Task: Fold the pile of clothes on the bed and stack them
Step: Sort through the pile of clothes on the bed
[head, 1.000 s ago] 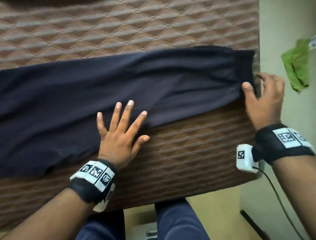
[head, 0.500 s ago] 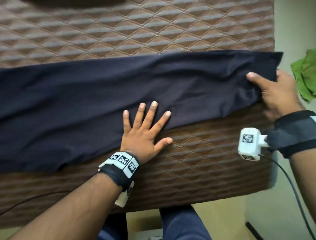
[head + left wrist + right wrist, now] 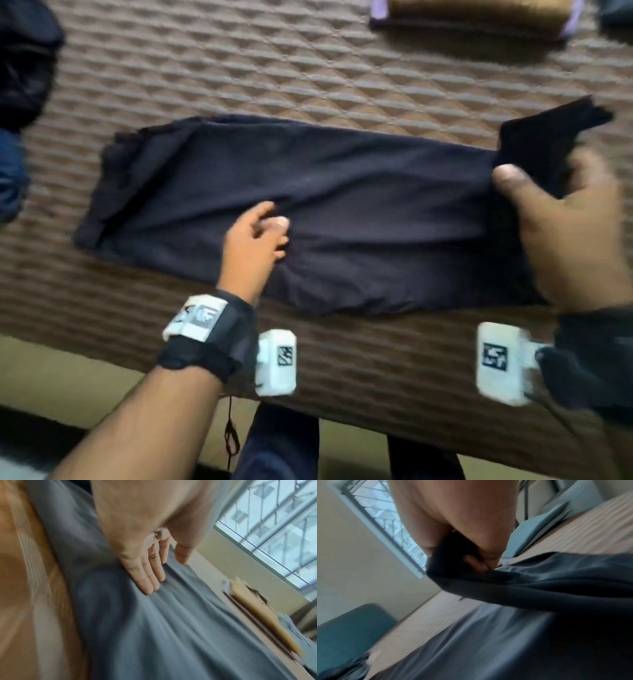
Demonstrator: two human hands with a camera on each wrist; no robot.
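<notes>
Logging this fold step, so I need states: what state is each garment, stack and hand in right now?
Dark trousers: flat on the bed, right end lifted.
Right hand: grips the lifted end.
Left hand: fingers pressing the trousers' middle.
Tan garment: folded, lying apart.
Dark pile: unfolded.

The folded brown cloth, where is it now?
In the head view, the folded brown cloth lies at the top right of the bed, beyond the dark garment.

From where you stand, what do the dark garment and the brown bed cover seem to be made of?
The dark garment looks like soft, matte knit fabric, perhaps cotton: it creases and drapes limply where the right hand grips it. The bed cover looks like quilted, slightly shiny upholstery: stitched diamonds catch light.
</notes>
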